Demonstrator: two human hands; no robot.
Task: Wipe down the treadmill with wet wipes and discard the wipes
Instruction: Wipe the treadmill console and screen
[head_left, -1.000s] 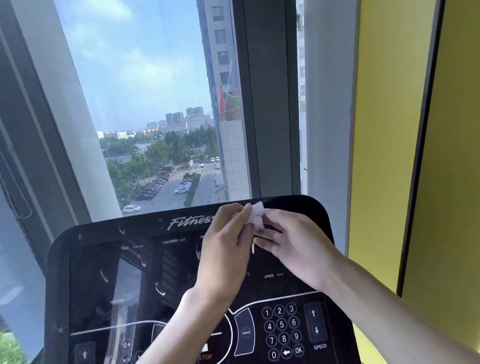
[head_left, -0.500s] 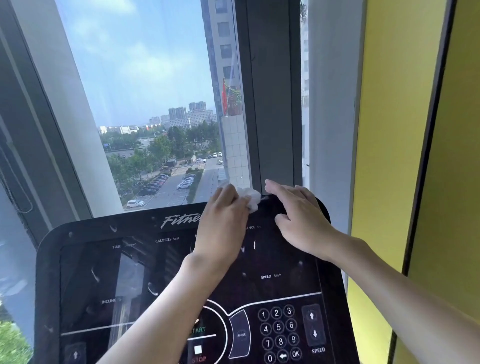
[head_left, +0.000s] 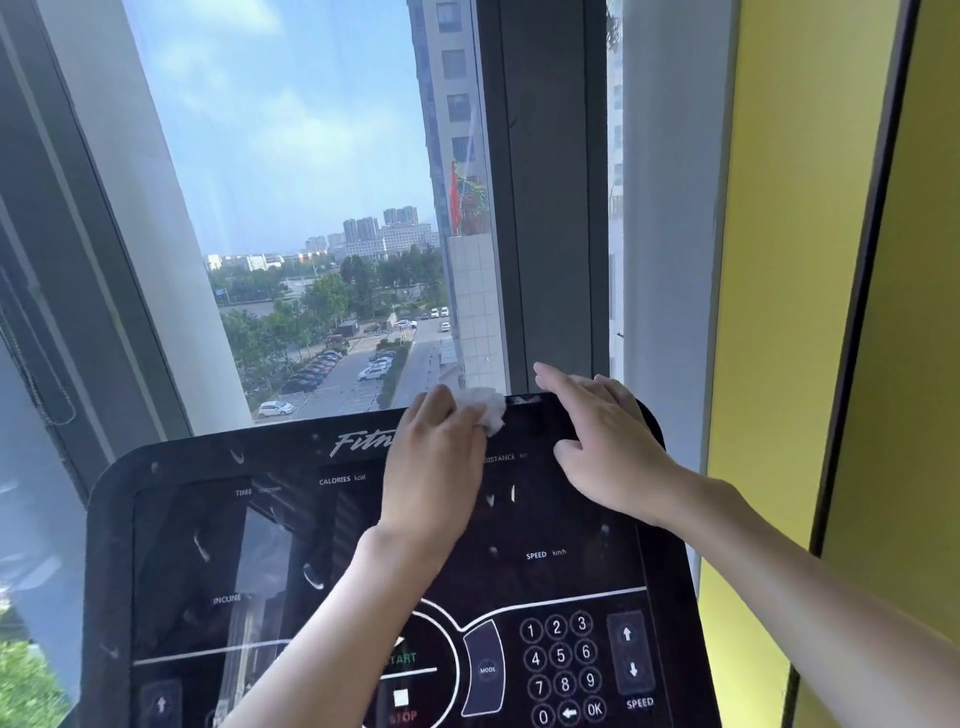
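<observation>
While the left hand (head_left: 436, 467) grips a wipe (head_left: 488, 410) at the treadmill console (head_left: 291, 452) top edge, right hand (head_left: 608, 447) flat, an overshoot could drop it behind.

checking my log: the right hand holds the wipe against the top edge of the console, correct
No. The head view shows the left hand holding the wipe against the top edge of the console. The right hand rests open beside it, holding nothing.

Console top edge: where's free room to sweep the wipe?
Free: console top edge left of the left hand, past the logo. Crowded: rightward, wipe has only a narrow gap before the right hand on the corner.
</observation>
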